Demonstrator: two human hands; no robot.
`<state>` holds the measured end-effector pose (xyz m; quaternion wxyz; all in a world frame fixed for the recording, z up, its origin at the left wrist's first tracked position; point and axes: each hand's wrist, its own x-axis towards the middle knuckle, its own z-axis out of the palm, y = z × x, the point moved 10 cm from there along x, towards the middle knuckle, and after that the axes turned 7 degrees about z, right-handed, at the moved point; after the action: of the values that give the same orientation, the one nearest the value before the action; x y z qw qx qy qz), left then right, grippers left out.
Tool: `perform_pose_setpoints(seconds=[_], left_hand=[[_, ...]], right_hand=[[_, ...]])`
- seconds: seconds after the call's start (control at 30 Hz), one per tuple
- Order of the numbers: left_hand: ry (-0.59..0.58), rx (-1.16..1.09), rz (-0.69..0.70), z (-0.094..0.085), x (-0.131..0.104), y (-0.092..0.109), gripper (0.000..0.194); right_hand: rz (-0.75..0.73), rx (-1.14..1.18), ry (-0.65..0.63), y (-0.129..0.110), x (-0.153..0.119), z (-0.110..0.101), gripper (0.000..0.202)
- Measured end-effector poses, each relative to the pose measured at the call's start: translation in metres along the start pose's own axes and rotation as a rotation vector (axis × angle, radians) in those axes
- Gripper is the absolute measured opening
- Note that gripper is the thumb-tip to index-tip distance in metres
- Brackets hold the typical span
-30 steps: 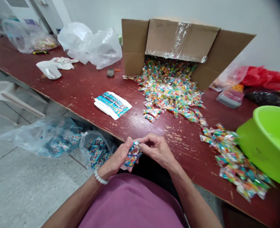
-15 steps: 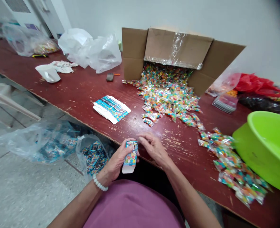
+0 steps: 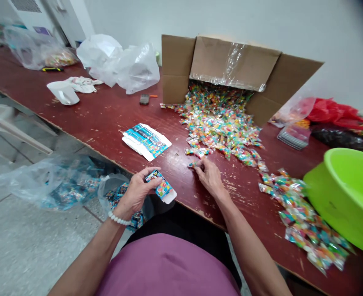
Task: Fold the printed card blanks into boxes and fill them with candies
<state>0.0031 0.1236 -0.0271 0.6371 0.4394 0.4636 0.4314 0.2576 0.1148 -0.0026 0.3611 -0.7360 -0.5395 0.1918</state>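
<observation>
My left hand (image 3: 140, 187) is closed around a small blue printed carton (image 3: 162, 187), its white end flap sticking out toward the lower right. With thumb and fingertips, my right hand (image 3: 210, 174) pinches a small wrapped candy packet (image 3: 192, 164) just above the red table (image 3: 113, 127). Close beyond it spreads a pile of clear packets of colourful candy (image 3: 218, 127), spilling from an open cardboard box (image 3: 233, 61) lying on its side. A stack of flattened blue and white cartons (image 3: 146, 142) lies to the left of my right hand.
At the right stands a green basin (image 3: 338, 201), with more candy packets (image 3: 304, 218) along its near side. Below the table's left edge, plastic bags (image 3: 73, 181) hold many blue packs. A white mug (image 3: 63, 93) and plastic bags (image 3: 138, 68) are farther back.
My right hand has left the carton and reached forward to the table, taking a candy packet. My left hand has shifted left with the carton, which is now tilted.
</observation>
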Motion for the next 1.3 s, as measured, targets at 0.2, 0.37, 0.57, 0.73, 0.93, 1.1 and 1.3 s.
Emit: perform_pose_setpoints(seconds=[0.2, 0.37, 0.57, 0.73, 0.93, 1.1, 1.3], left_hand=[[0.065, -0.147, -0.021, -0.009, 0.002, -0.003, 0.047], [-0.023, -0.213, -0.086, 0.006, -0.014, -0.007, 0.047], [-0.338, 0.024, -0.112, 0.046, -0.04, -0.019, 0.044], [-0.559, 0.067, -0.122, 0.072, -0.054, -0.022, 0.036], [-0.591, -0.025, -0.109, 0.08, -0.058, -0.019, 0.041], [-0.413, -0.206, -0.245, 0.076, -0.058, -0.032, 0.05], [-0.314, -0.157, -0.156, 0.075, -0.058, -0.028, 0.045]], right_hand=[[0.177, 0.598, -0.261, -0.011, -0.055, 0.017, 0.032], [-0.04, 0.287, -0.248, -0.042, -0.075, 0.005, 0.01], [-0.096, 0.363, -0.419, -0.06, -0.078, 0.006, 0.022], [-0.004, 0.495, -0.381, -0.053, -0.071, 0.002, 0.018], [-0.137, 0.418, -0.216, -0.061, -0.073, -0.012, 0.015], [0.17, 0.853, -0.368, -0.035, -0.079, 0.01, 0.027], [0.325, 1.042, -0.642, -0.046, -0.102, 0.047, 0.036]])
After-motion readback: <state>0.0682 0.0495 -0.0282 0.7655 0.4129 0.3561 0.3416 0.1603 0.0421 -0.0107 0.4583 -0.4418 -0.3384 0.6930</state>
